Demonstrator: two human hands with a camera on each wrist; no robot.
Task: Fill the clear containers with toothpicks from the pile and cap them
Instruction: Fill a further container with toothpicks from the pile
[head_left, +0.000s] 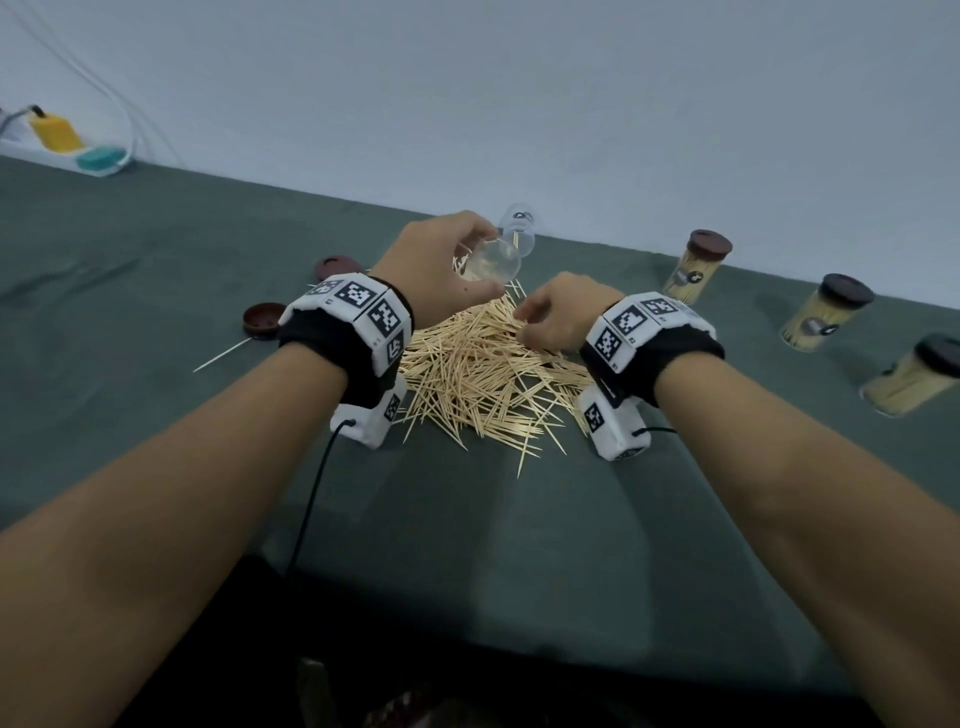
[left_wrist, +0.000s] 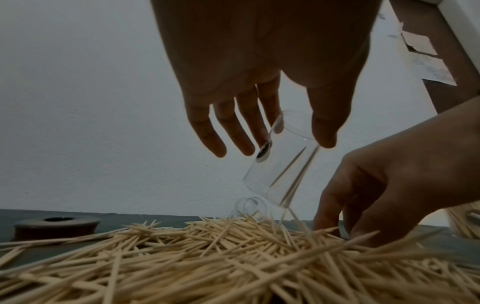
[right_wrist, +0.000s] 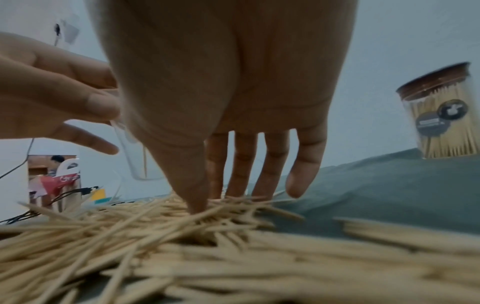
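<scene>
Toothpick pile (head_left: 483, 374) lay loose on the green-covered table (head_left: 156, 249), between the two wrists. Left hand (head_left: 441, 270) held a clear container (head_left: 491, 265) tilted above the far edge of the pile, thumb on one side and fingers (left_wrist: 233, 131) curled round the other; the little finger stood apart from the wall. A few toothpicks sat inside it, seen in the left wrist view. A second clear container (head_left: 517, 228) stood just behind, near the wall.

Right hand (head_left: 558, 317) was down on the right part of the pile, fingers (right_wrist: 270, 164) pointing downward and slightly spread, tips and thumb touching the toothpicks. Whether any were pinched could not be told.

Two brown lids (head_left: 262, 322) lay left of the pile, hollow side up on the nearer one; one stray toothpick (head_left: 223, 356) beside it. Three filled, capped containers (head_left: 696, 267) stood in a row to the right, well apart from the pile.
</scene>
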